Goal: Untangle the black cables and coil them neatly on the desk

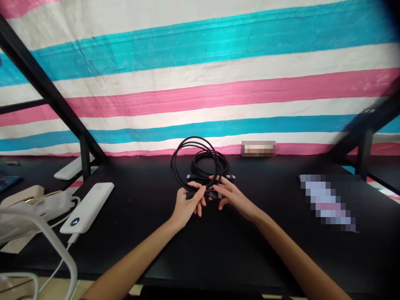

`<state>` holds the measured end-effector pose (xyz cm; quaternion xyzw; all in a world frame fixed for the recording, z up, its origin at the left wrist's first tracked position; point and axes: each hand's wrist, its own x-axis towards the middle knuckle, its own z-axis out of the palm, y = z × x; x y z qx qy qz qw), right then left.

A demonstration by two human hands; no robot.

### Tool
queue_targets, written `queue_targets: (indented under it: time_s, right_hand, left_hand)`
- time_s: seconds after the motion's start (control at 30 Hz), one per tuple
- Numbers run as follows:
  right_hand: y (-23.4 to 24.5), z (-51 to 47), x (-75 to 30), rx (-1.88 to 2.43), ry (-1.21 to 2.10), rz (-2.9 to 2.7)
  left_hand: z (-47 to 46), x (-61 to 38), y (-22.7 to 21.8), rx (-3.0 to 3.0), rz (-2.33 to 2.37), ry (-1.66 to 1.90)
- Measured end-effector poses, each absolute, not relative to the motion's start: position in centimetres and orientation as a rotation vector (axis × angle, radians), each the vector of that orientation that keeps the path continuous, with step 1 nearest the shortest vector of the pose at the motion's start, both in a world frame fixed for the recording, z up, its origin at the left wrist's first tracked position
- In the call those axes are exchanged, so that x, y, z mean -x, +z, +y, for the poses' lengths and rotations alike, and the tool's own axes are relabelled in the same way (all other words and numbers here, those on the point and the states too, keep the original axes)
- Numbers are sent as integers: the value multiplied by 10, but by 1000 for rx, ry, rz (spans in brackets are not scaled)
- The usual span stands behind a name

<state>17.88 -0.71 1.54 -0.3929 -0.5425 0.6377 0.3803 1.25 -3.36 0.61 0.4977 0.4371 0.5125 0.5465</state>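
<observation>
From where I stood, the largest thing was the striped sheet (200, 89), hung across twelve o'clock as the far wall: thin, creased, plastic-looking stuff in blue, pink and white. Below it spread the black surface (150, 246), smooth and matt, with a black frame (37, 68) of straight bars slanting at ten o'clock from the person's hands.

At nine o'clock lay a white power bank (90, 206), a flat, round-cornered slab with a small dark display. A white lead (59, 264) ran from its near end towards eight, which probably explained its place by the edge. Two pixelated patches, one past one o'clock and one at three, hid whatever was there.

The held black cable (173, 166) was at the centre, just ahead of the person, its glossy, rubbery loops standing as an open ring. I guessed it was gripped at the near side so the turns stayed gathered. A second black coil (227, 164), tighter, lay just beyond, towards twelve.

The left hand (184, 206) pinched the loops between thumb and fingers. The right hand (233, 196) had its fingers partly spread at the coil; whether they gripped, I couldn't tell. Smallest was a pale plug (231, 177) beside the second coil.
</observation>
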Motion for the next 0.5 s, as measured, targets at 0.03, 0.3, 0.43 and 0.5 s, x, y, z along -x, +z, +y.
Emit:
queue_targets:
  time_s: [0.03, 0.3, 0.43, 0.5]
  right_hand:
    - [14, -9, -176, 993, 1654, -1378]
    - [2, -14, -170, 1102, 1712, -1405]
    - [0, -12, -169, 1086, 1632, -1421]
    - [0, -11, -168, 1069, 1623, -1415]
  left_hand:
    - [-34, -13, 4, -1218, 1031, 1209]
    - [-40, -17, 0, -1323, 1022, 1145]
    - [-41, -17, 5, -1366, 977, 1126]
    - [-41, -16, 5, -1369, 972, 1126]
